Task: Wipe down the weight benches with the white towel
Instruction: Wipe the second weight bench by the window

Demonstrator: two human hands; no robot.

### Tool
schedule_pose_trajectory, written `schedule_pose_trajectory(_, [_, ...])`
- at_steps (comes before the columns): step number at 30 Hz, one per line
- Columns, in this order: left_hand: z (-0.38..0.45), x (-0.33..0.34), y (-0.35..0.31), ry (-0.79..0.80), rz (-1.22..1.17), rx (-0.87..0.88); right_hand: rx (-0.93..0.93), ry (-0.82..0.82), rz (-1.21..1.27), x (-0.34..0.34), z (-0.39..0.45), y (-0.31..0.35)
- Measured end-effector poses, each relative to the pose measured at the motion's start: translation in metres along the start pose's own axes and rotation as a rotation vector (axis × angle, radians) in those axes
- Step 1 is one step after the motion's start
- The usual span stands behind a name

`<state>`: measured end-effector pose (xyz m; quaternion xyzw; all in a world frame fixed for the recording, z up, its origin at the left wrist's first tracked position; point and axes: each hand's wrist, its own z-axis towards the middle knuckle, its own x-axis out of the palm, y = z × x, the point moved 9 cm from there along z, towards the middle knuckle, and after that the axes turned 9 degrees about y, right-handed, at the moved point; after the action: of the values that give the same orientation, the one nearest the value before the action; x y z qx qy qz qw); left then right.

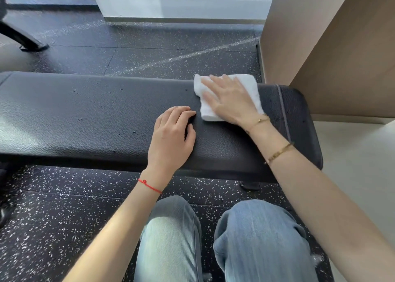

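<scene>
Knees in light blue jeans (213,239) sit lowest in view, close against the near long edge of the black padded weight bench (96,115), which runs left to right across the frame. White towel (252,83), folded to a small pad, lies on the bench top toward its right end, by the far long edge, short of the stitched seam near that end. Right hand (228,100) lies flat on the towel, fingers straight and spread, palm pressing down; nothing curled round the cloth. Left hand (171,140) rests on bare padding just left of the towel, nearer the near edge, fingers loosely bent, holding nothing; fingertips close to the towel's near left corner, contact not certain. Hands apart. Judged step: wiping in progress at the right end of this bench. Long stretch of pad to the left shows small specks and looks not yet covered. Next move likely calls for keeping flat pressure and sweeping leftward, with the left hand lifting out of the path. Speckled rubber floor (53,217) below; tan panel (342,57) stands beyond the right end.
</scene>
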<state>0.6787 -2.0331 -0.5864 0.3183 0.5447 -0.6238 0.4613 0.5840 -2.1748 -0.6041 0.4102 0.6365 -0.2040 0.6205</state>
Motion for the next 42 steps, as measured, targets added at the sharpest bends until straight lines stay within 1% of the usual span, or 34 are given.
schedule_pose_trajectory(3, [0.000,0.001,0.001,-0.003,0.001,-0.005,-0.114,-0.025,-0.008,0.009,-0.043,0.012])
schedule_pose_trajectory(5, [0.000,0.001,0.001,-0.002,-0.001,0.000,-0.112,-0.035,0.034,0.007,-0.063,-0.006])
schedule_pose_trajectory(8, [0.000,0.001,0.000,-0.003,0.007,0.006,-0.014,-0.027,0.040,-0.002,-0.049,-0.048])
schedule_pose_trajectory(11, [0.001,0.001,0.000,-0.001,0.002,-0.005,0.158,-0.023,0.081,-0.017,-0.010,-0.078])
schedule_pose_trajectory(12, [0.001,0.001,-0.001,-0.001,0.002,-0.009,0.193,-0.025,0.097,-0.018,-0.004,-0.080])
schedule_pose_trajectory(14, [0.001,0.000,-0.001,0.001,0.005,-0.011,0.177,-0.034,0.075,-0.013,-0.013,-0.071])
schedule_pose_trajectory(17, [0.001,-0.001,-0.001,-0.005,0.015,-0.008,0.085,-0.059,0.023,0.001,-0.069,-0.049])
schedule_pose_trajectory(20, [0.002,0.000,-0.003,0.005,0.028,-0.024,0.068,-0.055,0.017,0.013,-0.117,-0.038])
schedule_pose_trajectory(23, [0.005,0.002,-0.012,0.018,0.006,-0.044,0.083,-0.023,0.016,0.008,-0.108,-0.053])
schedule_pose_trajectory(27, [0.007,0.010,-0.028,0.033,0.009,-0.015,0.214,0.008,0.043,-0.009,-0.067,-0.087])
schedule_pose_trajectory(30, [0.008,0.015,-0.036,0.038,0.011,0.013,0.232,-0.048,0.049,-0.007,-0.083,-0.084])
schedule_pose_trajectory(33, [0.008,0.021,-0.045,0.054,0.026,0.039,0.217,-0.135,0.054,0.002,-0.136,-0.070])
schedule_pose_trajectory(36, [0.009,0.025,-0.050,0.053,0.021,0.051,0.246,-0.171,0.061,0.009,-0.174,-0.069])
schedule_pose_trajectory(39, [0.009,0.026,-0.051,0.048,0.027,0.060,0.248,-0.154,0.074,0.003,-0.156,-0.085])
schedule_pose_trajectory(42, [0.007,0.027,-0.052,0.053,0.030,0.064,0.288,-0.081,0.078,-0.010,-0.101,-0.122])
